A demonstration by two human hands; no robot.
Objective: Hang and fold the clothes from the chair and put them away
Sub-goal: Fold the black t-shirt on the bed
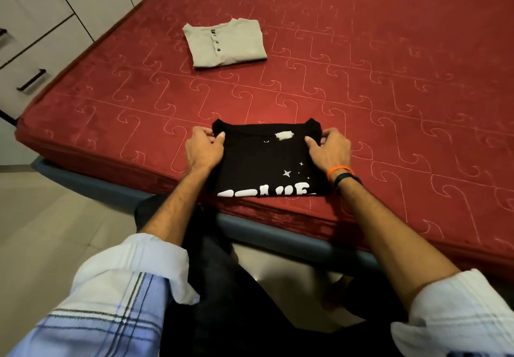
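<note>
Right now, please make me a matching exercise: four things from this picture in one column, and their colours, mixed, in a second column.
Things:
1. folded T-shirt between the hands
2. folded shirt with buttons
3. mattress
4. outer wristband on the right wrist

Colours:
A. red
B. orange
C. black with white print
D. light grey

Pairs: 1-C, 2-D, 3-A, 4-B

Both arms reach forward from the near edge, bare from the rolled pale checked sleeves to the wrists, and run almost parallel, drawing slightly closer toward the far end. The left hand [204, 148] lies palm down with its thumb and fingertips curled together in a pinch. The right hand [329, 148] mirrors it, thumb and fingers pinched, with an orange band and a dark band round its wrist.
</note>
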